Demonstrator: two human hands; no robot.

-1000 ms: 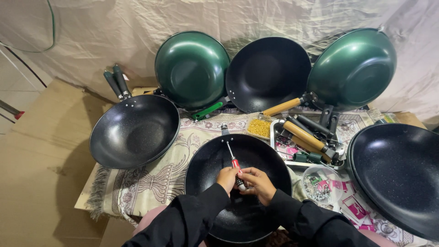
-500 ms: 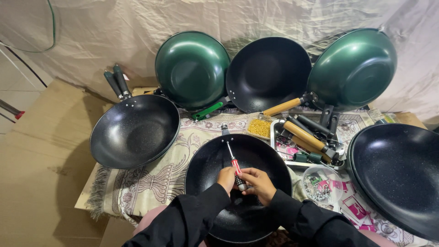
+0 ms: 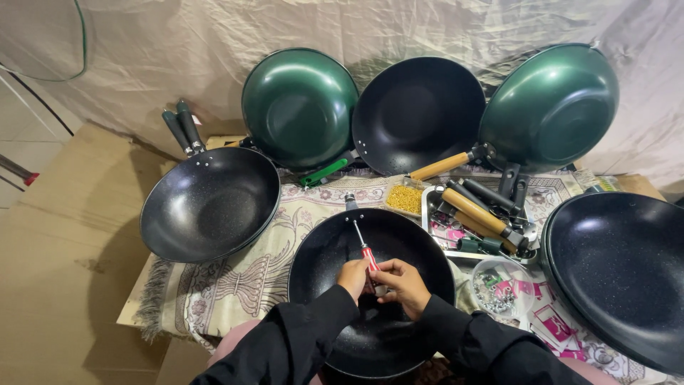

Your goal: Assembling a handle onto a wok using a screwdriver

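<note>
A black speckled wok point(image 3: 324, 257) lies in front of me on a patterned cloth point(image 3: 235, 278). Both my hands are inside it. My left hand point(image 3: 353, 276) and my right hand point(image 3: 402, 281) are closed together on the red handle of a screwdriver point(image 3: 365, 249). Its metal shaft points away from me toward the wok's far rim, where a small handle bracket point(image 3: 350, 202) sticks up. Black sleeves cover both my arms.
Another black wok point(image 3: 206, 203) sits left, a large one point(image 3: 620, 271) right. Two green woks point(image 3: 299, 107) point(image 3: 552, 107) and a black one point(image 3: 417, 114) lean on the cloth backdrop. A metal tray point(image 3: 431, 214) holds wooden handles point(image 3: 470, 210); a bowl of screws point(image 3: 495, 289) stands nearby.
</note>
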